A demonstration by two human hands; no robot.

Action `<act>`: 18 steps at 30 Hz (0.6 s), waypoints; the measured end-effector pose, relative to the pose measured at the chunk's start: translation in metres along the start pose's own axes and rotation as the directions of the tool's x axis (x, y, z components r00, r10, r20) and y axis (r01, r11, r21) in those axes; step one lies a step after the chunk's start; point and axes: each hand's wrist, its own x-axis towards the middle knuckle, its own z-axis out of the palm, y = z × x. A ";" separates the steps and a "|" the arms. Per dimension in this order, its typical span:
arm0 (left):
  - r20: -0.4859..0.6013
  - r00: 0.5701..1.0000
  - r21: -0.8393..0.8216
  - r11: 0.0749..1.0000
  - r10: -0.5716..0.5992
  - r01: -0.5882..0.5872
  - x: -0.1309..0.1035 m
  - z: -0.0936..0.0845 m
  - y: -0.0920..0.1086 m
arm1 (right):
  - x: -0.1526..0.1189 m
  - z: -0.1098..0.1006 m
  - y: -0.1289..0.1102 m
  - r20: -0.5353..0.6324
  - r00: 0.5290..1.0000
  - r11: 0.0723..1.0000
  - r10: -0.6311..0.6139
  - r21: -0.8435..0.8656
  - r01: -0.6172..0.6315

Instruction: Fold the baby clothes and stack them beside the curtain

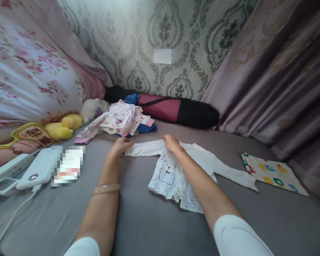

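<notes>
A small white long-sleeved baby shirt (188, 167) with a bear printed on its front lies spread on the grey sheet, both sleeves stretched out sideways. My left hand (122, 145) pinches the cuff of the sleeve on the left. At the shoulder on that same side, my right hand (172, 143) grips the fabric with its fingers close together; the fingertips are partly hidden. My right forearm covers part of the shirt's front. The other sleeve lies loose on the sheet, pointing right.
Beyond my left hand lies a pile of clothes (120, 117). A folded letter-print cloth (277, 174) is at the right. A white power bank (38, 169) with a cable, a power strip (14, 167) and plush toys (60, 129) line the left. A long black-and-red bag (160, 106) lies along the wall.
</notes>
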 end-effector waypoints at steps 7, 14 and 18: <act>0.181 0.979 0.089 0.993 -0.094 0.079 -0.005 -0.012 0.002 | 0.011 0.019 -0.010 -0.007 0.998 0.998 0.064 -0.005 -0.064; 0.059 0.998 -0.245 0.969 0.023 -0.008 -0.010 -0.011 0.004 | 0.003 0.045 -0.008 -0.267 0.939 0.970 0.215 0.168 -0.175; 0.058 0.998 -0.463 0.886 -0.010 0.036 -0.009 -0.005 0.007 | 0.001 0.057 -0.007 -0.388 0.893 0.960 0.227 0.241 -0.140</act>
